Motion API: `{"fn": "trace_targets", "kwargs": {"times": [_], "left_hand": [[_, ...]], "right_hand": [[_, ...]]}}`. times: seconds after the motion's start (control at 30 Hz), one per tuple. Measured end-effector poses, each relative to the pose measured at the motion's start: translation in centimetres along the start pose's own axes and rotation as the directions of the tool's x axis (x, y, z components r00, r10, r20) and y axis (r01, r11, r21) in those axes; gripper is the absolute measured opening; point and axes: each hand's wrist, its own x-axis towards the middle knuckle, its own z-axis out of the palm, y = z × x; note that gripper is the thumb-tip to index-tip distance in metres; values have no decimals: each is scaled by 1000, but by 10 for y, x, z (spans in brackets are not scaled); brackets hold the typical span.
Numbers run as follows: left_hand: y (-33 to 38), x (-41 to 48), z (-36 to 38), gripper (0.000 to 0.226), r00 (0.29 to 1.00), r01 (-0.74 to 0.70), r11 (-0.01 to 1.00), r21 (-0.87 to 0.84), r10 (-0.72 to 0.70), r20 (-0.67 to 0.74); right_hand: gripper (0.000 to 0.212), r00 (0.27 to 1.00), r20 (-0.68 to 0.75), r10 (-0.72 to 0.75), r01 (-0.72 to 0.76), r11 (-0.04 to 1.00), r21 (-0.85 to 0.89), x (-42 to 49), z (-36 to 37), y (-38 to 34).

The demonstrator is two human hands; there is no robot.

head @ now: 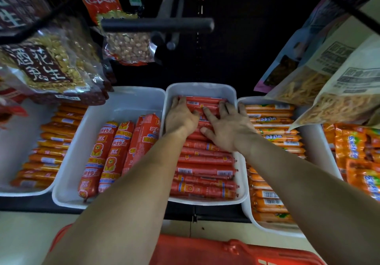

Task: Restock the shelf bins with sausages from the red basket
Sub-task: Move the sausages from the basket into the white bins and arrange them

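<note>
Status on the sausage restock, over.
Right hand flat on red sausages in middle bin. Left hand on them too, grip unclear. Bin nearly full. Nothing in the way.

Dim shop shelving seen from above. At twelve o'clock stands a dark back panel (246,48) with a black horizontal bar (156,25) in front of it. Clear bags of peanuts (51,63) hang at ten o'clock, and paper-look snack bags (329,91) at two. A black shelf edge (26,206) runs at eight, with pale floor (30,234) at seven.

Both forearms (123,192) are bare along their visible length, as are the left hand (181,118) and right hand (228,128).
</note>
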Motion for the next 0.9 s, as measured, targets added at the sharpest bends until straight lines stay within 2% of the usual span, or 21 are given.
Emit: {"fn": "trace_targets", "kwargs": {"times": [0.17, 0.27, 0.33, 0.43, 0.53, 0.63, 0.77, 0.9], "left_hand": [[1, -3, -9, 51, 995, -69, 993, -96, 75, 62], [2, -17, -14, 59, 985, -167, 986, -14, 167, 34], [-3, -36, -20, 59, 973, -230, 973, 11, 230, 16], [-17, -73, -28, 62, 942, -332, 931, 149, 318, 112], [-26, -97, -27, 69, 896, -420, 798, 432, 291, 335], [-28, -102, -20, 69, 890, -447, 667, 596, 265, 371], [-26, -101, -15, 67, 891, -437, 650, 622, 218, 398], [-24, -103, -31, 66, 840, -505, 682, 530, 245, 485]], "right_hand": [[78, 1000, -2, -2, 2, 1000, 3, -1, 0, 2], [77, 999, -52, -1, 3, 999, 35, -2, 2, 4], [71, 990, -137, 27, -8, 991, 132, -8, 1, 7], [68, 978, -208, 35, 9, 978, 207, -29, -2, 8], [73, 995, -75, -66, 73, 992, 99, -57, 1, 0], [75, 996, 57, -74, 77, 996, -51, -66, 4, -9], [72, 996, 63, -61, 64, 997, -51, -72, 1, -9], [68, 993, 98, -63, 72, 993, -94, -83, 8, -13]]}}
